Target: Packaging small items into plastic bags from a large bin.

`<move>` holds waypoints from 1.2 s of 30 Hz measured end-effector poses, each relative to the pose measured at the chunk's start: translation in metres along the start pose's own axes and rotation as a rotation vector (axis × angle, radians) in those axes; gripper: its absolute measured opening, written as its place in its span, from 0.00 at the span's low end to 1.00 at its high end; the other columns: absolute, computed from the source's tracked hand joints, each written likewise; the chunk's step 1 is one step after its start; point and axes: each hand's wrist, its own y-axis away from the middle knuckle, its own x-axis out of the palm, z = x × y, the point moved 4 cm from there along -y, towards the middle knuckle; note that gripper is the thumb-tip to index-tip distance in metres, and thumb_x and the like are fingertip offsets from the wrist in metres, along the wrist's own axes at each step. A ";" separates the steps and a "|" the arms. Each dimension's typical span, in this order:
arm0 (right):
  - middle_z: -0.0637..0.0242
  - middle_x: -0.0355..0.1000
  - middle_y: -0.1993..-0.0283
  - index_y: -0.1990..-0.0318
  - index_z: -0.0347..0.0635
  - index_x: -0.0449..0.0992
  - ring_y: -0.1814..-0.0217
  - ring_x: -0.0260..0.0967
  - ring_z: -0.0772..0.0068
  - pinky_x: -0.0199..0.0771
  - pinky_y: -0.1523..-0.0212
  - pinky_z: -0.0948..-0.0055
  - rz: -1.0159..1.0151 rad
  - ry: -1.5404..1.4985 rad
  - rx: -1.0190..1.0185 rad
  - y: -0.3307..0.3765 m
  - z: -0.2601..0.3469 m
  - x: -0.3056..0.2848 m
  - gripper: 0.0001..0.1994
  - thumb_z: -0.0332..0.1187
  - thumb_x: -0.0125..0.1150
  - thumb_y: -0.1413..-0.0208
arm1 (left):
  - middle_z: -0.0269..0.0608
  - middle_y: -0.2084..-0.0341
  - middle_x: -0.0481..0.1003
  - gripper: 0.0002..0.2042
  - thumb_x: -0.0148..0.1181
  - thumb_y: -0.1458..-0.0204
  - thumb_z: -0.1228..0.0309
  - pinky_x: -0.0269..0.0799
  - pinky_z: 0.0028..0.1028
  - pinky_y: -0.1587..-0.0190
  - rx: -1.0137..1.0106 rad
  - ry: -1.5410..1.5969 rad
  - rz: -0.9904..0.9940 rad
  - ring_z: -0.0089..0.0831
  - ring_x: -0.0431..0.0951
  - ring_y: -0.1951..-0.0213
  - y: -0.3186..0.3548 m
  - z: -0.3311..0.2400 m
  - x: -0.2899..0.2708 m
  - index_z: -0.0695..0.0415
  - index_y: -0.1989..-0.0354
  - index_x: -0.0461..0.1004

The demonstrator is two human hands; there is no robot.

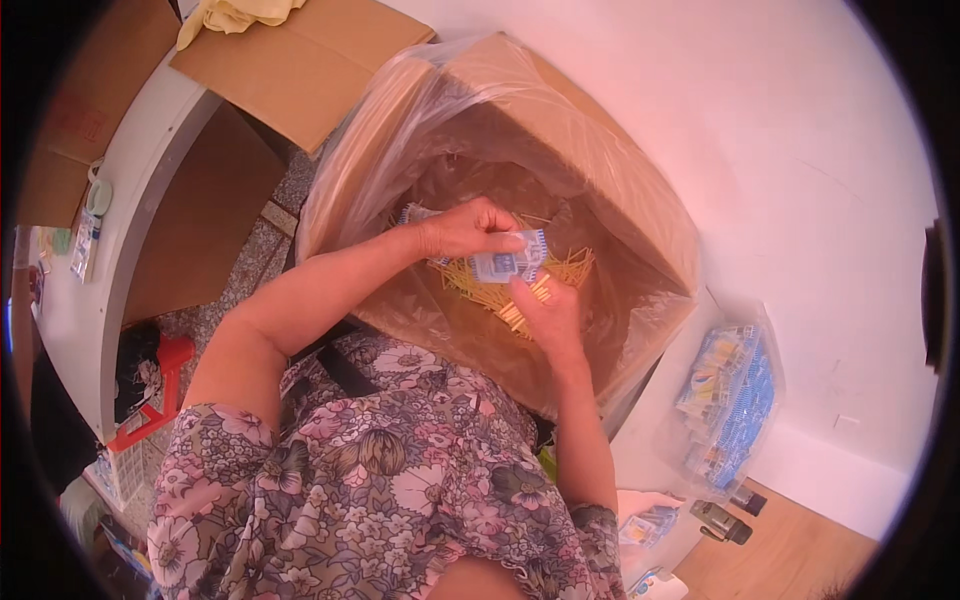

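Observation:
My left hand (468,230) is closed, with thumb and fingers pinching a small clear plastic packet (497,264) printed in blue. Just below and to its right, my right hand (555,318) is wrapped round a small bunch of short yellow sticks (514,314), its thumb close to the packet's lower edge. Both hands are over a large cardboard box (600,140) lined with a clear plastic bag (345,190). Many loose thin yellow sticks (572,268) lie inside it, partly hidden by my hands. Whether the packet's mouth is open I cannot tell.
Right of the box stands a clear bag (740,400) of blue-printed packets. Near it are more packets (650,527) and a dark device (720,522). A curved white table (140,200) and flat cardboard (300,60) lie to the left, with a red frame (160,385) below.

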 end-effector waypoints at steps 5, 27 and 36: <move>0.76 0.65 0.79 0.79 0.41 0.69 0.78 0.58 0.90 0.59 0.79 0.83 0.028 0.061 0.053 0.008 -0.011 -0.012 0.09 0.30 0.57 0.49 | 0.33 0.76 0.75 0.08 0.62 0.52 0.70 0.69 0.20 0.68 0.042 -0.070 -0.062 0.16 0.71 0.72 -0.002 0.003 -0.010 0.64 0.71 0.77; 0.71 0.66 0.79 0.72 0.35 0.71 0.75 0.60 0.86 0.62 0.74 0.82 -0.147 0.333 -0.372 -0.028 0.040 -0.019 0.09 0.33 0.59 0.49 | 0.34 0.73 0.77 0.09 0.61 0.52 0.72 0.69 0.21 0.66 -0.003 -0.004 -0.007 0.16 0.71 0.70 -0.002 0.010 0.002 0.66 0.67 0.77; 0.64 0.72 0.70 0.66 0.34 0.74 0.68 0.69 0.75 0.68 0.66 0.77 -0.273 0.594 -0.418 -0.013 0.034 -0.004 0.08 0.26 0.61 0.55 | 0.34 0.74 0.77 0.09 0.61 0.51 0.71 0.69 0.20 0.67 -0.039 0.050 -0.077 0.16 0.71 0.71 -0.003 0.012 -0.003 0.65 0.67 0.78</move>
